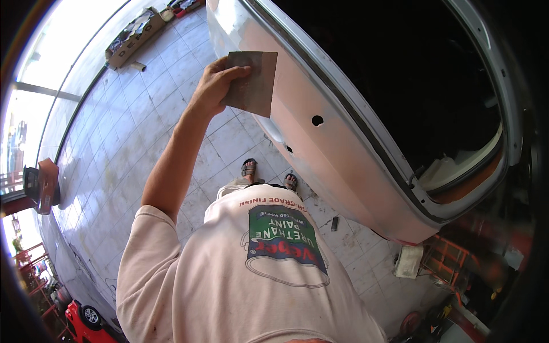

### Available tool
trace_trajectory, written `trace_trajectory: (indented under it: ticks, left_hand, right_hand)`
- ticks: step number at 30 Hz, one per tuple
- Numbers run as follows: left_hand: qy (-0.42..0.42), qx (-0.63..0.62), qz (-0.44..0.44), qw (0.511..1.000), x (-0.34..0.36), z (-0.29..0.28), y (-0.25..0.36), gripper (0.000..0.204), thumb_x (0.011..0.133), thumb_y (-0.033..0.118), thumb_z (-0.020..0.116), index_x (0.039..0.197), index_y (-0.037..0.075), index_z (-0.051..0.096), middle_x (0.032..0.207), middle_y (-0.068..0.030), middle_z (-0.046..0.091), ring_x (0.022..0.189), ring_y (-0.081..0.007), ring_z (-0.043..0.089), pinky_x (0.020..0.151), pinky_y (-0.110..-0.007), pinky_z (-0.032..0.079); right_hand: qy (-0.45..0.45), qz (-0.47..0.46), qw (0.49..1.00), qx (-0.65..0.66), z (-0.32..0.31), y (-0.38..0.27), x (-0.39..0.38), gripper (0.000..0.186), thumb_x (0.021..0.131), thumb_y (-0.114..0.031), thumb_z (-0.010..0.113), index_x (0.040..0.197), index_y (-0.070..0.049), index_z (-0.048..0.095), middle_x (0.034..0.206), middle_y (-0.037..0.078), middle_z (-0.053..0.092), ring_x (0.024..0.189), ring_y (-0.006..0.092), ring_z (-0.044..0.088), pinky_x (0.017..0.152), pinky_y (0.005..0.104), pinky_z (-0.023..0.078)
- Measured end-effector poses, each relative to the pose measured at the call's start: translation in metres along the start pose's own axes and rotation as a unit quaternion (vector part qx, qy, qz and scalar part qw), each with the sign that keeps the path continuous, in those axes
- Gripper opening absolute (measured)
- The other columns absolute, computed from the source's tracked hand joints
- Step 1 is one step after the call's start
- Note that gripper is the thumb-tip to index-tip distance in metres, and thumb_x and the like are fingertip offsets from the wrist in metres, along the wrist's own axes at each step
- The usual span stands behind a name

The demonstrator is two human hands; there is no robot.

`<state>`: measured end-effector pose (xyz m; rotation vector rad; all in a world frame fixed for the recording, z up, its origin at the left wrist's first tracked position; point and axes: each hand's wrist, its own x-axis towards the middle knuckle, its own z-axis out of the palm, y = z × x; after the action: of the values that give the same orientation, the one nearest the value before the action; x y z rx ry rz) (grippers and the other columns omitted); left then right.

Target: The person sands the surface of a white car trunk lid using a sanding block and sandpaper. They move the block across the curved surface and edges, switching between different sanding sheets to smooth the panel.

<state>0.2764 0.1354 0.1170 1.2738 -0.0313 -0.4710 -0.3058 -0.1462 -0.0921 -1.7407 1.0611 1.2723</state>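
My left hand is raised in front of me, its thumb pressed over a grey-brown rectangular sheet of sandpaper with faint marks on its face. The sheet is held out flat, overlapping the edge of a car's rear body panel in this view; whether it touches the panel I cannot tell. That panel is matt peach-pink with paler grey patches, a round dark hole and a smaller one lower down. Above it, a grey rim with a dark seal surrounds a deep, dark opening. My right hand is out of sight.
Pale floor tiles stretch left of the car. A cardboard box full of items stands at the far left. Near my feet lies a small dark object. An orange metal frame and a pale container are at the lower right.
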Motion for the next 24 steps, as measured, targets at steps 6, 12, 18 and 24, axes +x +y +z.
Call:
trace_trajectory:
  ticks: [6, 12, 18, 24]
  left_hand:
    - [0.015, 0.020, 0.003, 1.000, 0.020, 0.022, -0.003, 0.037, 0.090, 0.005, 0.074, 0.123, -0.009, 0.064, 0.110, -0.0176, 0.073, 0.093, -0.0242, 0.076, 0.082, -0.037, 0.065]
    - [0.021, 0.042, 0.016, 0.999, 0.025, 0.031, -0.002, 0.034, 0.090, 0.004, 0.074, 0.120, -0.009, 0.066, 0.108, -0.0164, 0.074, 0.090, -0.0235, 0.075, 0.079, -0.036, 0.065]
    - [0.026, 0.079, 0.027, 0.996, 0.020, 0.038, -0.001, 0.034, 0.089, 0.002, 0.072, 0.118, -0.012, 0.065, 0.105, -0.0177, 0.073, 0.088, -0.0235, 0.075, 0.077, -0.036, 0.066]
    - [0.031, 0.116, -0.004, 0.993, 0.014, 0.047, 0.002, 0.036, 0.088, 0.003, 0.073, 0.120, -0.011, 0.065, 0.104, -0.0162, 0.073, 0.088, -0.0225, 0.074, 0.076, -0.036, 0.065]
  right_hand:
    - [0.026, -0.075, 0.996, 0.046, -0.001, 0.020, 0.037, 0.044, 0.096, -0.034, 0.065, 0.113, 0.006, 0.073, 0.111, 0.027, 0.074, 0.104, 0.0391, 0.072, 0.089, 0.0474, 0.054]
    - [0.028, -0.100, 0.994, 0.043, -0.013, 0.018, 0.052, 0.044, 0.096, -0.034, 0.065, 0.113, 0.006, 0.073, 0.111, 0.027, 0.074, 0.104, 0.0388, 0.072, 0.089, 0.0472, 0.054]
    - [0.025, -0.115, 0.992, 0.036, -0.027, 0.017, 0.062, 0.044, 0.096, -0.033, 0.065, 0.113, 0.007, 0.072, 0.111, 0.027, 0.074, 0.104, 0.0385, 0.072, 0.089, 0.0471, 0.054]
    - [0.021, -0.119, 0.992, 0.029, -0.036, 0.018, 0.068, 0.044, 0.096, -0.033, 0.065, 0.114, 0.007, 0.072, 0.111, 0.027, 0.074, 0.103, 0.0381, 0.072, 0.089, 0.0470, 0.054]
